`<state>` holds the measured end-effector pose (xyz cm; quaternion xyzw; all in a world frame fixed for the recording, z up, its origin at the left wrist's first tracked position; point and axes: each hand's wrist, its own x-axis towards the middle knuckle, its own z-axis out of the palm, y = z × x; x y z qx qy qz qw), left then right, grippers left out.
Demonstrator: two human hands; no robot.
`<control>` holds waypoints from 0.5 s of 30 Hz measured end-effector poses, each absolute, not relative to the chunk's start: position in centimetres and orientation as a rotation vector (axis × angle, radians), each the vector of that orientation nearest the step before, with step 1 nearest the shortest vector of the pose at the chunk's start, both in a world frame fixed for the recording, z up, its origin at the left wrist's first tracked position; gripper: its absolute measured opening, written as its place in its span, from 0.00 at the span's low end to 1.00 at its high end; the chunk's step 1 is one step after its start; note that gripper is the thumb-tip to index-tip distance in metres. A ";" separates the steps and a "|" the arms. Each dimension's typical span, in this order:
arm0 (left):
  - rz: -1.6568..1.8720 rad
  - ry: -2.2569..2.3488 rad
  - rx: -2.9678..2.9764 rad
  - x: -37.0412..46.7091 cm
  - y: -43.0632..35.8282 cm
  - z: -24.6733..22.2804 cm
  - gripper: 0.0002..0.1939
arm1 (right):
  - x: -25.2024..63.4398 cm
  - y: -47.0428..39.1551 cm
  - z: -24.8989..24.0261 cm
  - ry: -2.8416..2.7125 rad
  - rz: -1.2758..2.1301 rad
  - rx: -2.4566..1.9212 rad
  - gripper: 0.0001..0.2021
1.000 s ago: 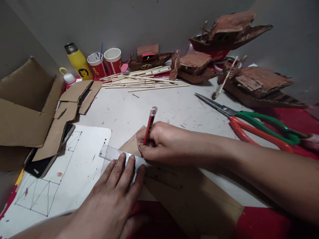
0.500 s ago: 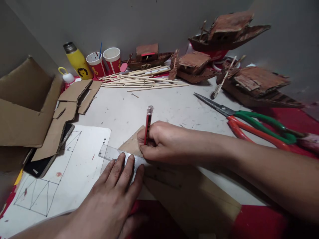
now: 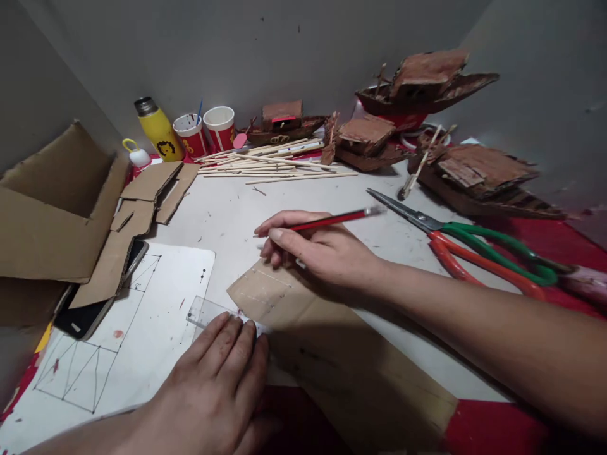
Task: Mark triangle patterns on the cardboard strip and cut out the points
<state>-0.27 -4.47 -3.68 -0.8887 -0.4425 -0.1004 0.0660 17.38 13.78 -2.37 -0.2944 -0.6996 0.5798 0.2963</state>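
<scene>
My right hand holds a red and black pencil between thumb and fingers, its eraser end pointing right. It is above the far edge of a piece of brown cardboard, which bears faint drawn lines near its left corner. My left hand lies with its fingers stretched over a clear ruler, pressing it down at the cardboard's left edge. The ruler's far part is hidden under the fingers. To the left is a white sheet with a drawn figure of lines and triangles.
Large scissors with green and orange handles lie at right. Behind are wooden sticks, brown model boats, paper cups and a yellow bottle. A cardboard box, cardboard pieces and a phone occupy the left.
My right hand has lifted off the ruler and moved away from me; the pencil has tipped from upright to nearly level. The ruler has slid toward me, uncovering lines on the cardboard.
</scene>
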 end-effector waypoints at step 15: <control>-0.471 -1.688 -2.832 -1.3 -1.8 -3.1 0.13 | 16.8 14.5 -5.6 -2.572 0.471 -0.381 0.14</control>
